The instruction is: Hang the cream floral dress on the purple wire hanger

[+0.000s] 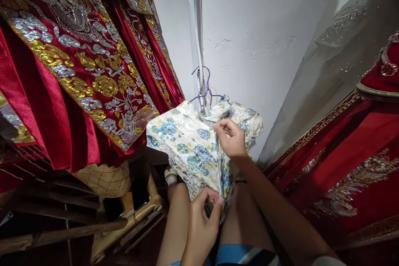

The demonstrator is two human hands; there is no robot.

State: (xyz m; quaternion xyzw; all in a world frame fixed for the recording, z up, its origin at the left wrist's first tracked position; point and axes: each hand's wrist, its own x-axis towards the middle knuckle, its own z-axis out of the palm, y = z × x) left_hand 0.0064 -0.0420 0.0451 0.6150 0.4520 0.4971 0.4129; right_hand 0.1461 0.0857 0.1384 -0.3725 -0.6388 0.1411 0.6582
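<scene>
A white short-sleeved blouse with blue roses and green leaves hangs in front of me on a purple hanger. Its front is partly open along a blue-edged seam. My right hand pinches the front edge just below the collar. Lower down, my left hand holds the same edge between thumb and fingers. Whether a fastener sits in either pinch is hidden. The garment's lower end drops out of sight between my knees.
Red costumes with gold and silver embroidery hang at left. At right are a sheer sequined cloth and a red beaded garment. A bamboo chair stands lower left, with dark phone-like objects on it. A white wall rises behind.
</scene>
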